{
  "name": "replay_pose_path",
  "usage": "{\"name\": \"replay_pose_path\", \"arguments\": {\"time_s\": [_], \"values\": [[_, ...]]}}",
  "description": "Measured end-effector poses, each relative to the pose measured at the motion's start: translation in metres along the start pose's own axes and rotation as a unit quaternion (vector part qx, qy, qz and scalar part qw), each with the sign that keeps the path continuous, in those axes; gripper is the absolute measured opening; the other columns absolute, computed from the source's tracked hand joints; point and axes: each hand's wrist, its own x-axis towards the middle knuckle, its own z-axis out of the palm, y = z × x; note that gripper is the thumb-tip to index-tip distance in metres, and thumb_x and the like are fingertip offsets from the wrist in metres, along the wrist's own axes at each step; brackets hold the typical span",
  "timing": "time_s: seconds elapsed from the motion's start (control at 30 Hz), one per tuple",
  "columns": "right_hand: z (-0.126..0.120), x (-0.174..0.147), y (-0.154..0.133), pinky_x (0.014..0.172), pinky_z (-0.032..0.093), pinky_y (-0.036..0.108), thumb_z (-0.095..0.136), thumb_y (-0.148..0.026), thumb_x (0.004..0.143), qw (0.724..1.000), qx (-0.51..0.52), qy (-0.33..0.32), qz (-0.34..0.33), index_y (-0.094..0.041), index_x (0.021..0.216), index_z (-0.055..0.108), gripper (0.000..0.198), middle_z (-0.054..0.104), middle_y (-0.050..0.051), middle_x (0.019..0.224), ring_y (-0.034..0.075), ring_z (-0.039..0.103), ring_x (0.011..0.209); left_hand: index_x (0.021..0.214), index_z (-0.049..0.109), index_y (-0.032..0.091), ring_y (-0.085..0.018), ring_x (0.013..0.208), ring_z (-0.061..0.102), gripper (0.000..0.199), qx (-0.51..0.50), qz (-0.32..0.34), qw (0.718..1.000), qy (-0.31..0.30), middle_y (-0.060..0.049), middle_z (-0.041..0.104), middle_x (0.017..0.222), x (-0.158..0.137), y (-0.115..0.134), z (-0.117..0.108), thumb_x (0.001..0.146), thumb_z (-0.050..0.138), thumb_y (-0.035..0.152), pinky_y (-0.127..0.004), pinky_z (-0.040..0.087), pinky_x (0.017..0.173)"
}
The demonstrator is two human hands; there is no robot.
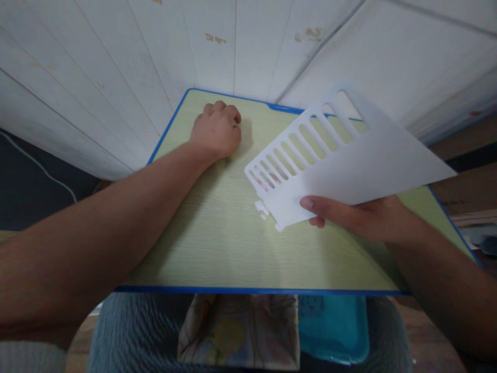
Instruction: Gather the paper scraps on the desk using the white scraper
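My right hand grips a white slotted plastic panel by its lower edge, thumb on top and fingertips showing underneath. The panel is tilted above the table. A row of rounded slots runs along its upper left edge, wider toward the top, and small tabs stick out at its lower left corner. Through the smallest slots some pinkish marks show. To the left, near the far edge of the table, my left hand rests with its fingers curled closed. Its palm side faces away, so whatever is inside it, if anything, is hidden.
The pale folding table has a blue rim and stands against a white plank wall. A grey cable runs down the wall. Below the near edge are a patterned cloth-like item and a turquoise plastic tray.
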Motion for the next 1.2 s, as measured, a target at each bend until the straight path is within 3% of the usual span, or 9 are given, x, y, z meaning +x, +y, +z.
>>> {"name": "replay_pose_path", "arguments": {"time_s": [0.1, 0.23, 0.33, 0.47, 0.7, 0.9, 1.0, 1.2], "values": [[0.0, 0.0, -0.002, 0.063, 0.067, 0.037, 0.093, -0.054, 0.104, 1.0, 0.005, -0.014, 0.006, -0.031, 0.066, 0.074, 0.048, 0.075, 0.0, 0.063, 0.023, 0.075, 0.059, 0.144, 0.083, 0.022, -0.04, 0.16, 0.057, 0.042, 0.005, 0.006, 1.0, -0.003, -0.015, 0.071, 0.164, 0.001, 0.0, 0.001, 0.112, 0.055, 0.016, -0.057, 0.045, 0.141], [0.008, 0.006, 0.005, 0.072, 0.071, 0.044, 0.085, -0.065, 0.109, 0.994, 0.008, 0.108, 0.002, -0.031, 0.064, 0.07, 0.058, 0.074, 0.002, 0.064, 0.026, 0.076, 0.062, 0.147, 0.083, 0.028, -0.042, 0.159, 0.058, 0.044, 0.0, 0.029, 1.0, 0.01, -0.013, 0.072, 0.161, 0.004, -0.007, 0.006, 0.112, 0.057, 0.025, -0.06, 0.047, 0.138], [0.02, 0.01, 0.012, 0.074, 0.071, 0.046, 0.083, -0.069, 0.109, 0.99, 0.009, 0.137, 0.015, -0.033, 0.068, 0.072, 0.056, 0.076, 0.003, 0.068, 0.028, 0.077, 0.066, 0.148, 0.083, 0.03, -0.043, 0.159, 0.058, 0.041, -0.011, 0.031, 0.999, 0.019, -0.012, 0.073, 0.16, 0.006, -0.013, 0.01, 0.115, 0.058, 0.032, -0.061, 0.045, 0.14], [0.025, 0.011, 0.017, 0.073, 0.07, 0.046, 0.083, -0.071, 0.108, 0.992, -0.001, 0.129, 0.009, -0.034, 0.07, 0.072, 0.055, 0.077, 0.003, 0.069, 0.028, 0.078, 0.067, 0.147, 0.082, 0.037, -0.041, 0.158, 0.058, 0.039, -0.027, 0.045, 0.998, 0.025, -0.009, 0.076, 0.154, 0.007, -0.017, 0.012, 0.113, 0.064, 0.036, -0.058, 0.048, 0.138], [0.007, 0.007, 0.013, 0.072, 0.069, 0.046, 0.085, -0.069, 0.108, 0.993, -0.029, 0.114, 0.013, -0.033, 0.063, 0.067, 0.06, 0.072, 0.002, 0.063, 0.026, 0.073, 0.06, 0.139, 0.083, 0.028, -0.039, 0.156, 0.061, 0.037, 0.003, 0.043, 0.999, 0.031, -0.011, 0.076, 0.152, 0.009, -0.015, 0.013, 0.111, 0.059, 0.023, -0.054, 0.049, 0.137], [0.025, 0.016, 0.015, 0.073, 0.07, 0.044, 0.085, -0.071, 0.107, 0.99, 0.003, 0.137, 0.02, -0.032, 0.069, 0.072, 0.056, 0.081, 0.004, 0.074, 0.028, 0.08, 0.071, 0.145, 0.082, 0.037, -0.041, 0.153, 0.06, 0.04, 0.001, 0.039, 0.999, 0.016, -0.009, 0.076, 0.156, 0.005, -0.012, 0.007, 0.113, 0.06, 0.03, -0.061, 0.052, 0.134], [0.021, 0.014, 0.018, 0.069, 0.068, 0.044, 0.086, -0.069, 0.107, 0.992, -0.007, 0.127, 0.025, -0.032, 0.068, 0.071, 0.056, 0.079, 0.004, 0.072, 0.027, 0.078, 0.067, 0.145, 0.084, 0.037, -0.041, 0.155, 0.059, 0.042, -0.01, 0.029, 0.999, 0.018, -0.008, 0.075, 0.157, 0.005, -0.012, 0.007, 0.11, 0.061, 0.028, -0.059, 0.052, 0.135], [-0.004, -0.002, 0.01, 0.061, 0.067, 0.041, 0.092, -0.061, 0.103, 0.999, -0.023, 0.042, 0.026, -0.031, 0.067, 0.073, 0.051, 0.074, 0.001, 0.063, 0.024, 0.073, 0.057, 0.145, 0.084, 0.027, -0.039, 0.158, 0.06, 0.046, 0.019, 0.025, 0.999, 0.014, -0.012, 0.074, 0.16, 0.005, -0.006, 0.007, 0.11, 0.057, 0.017, -0.055, 0.051, 0.135]]}}
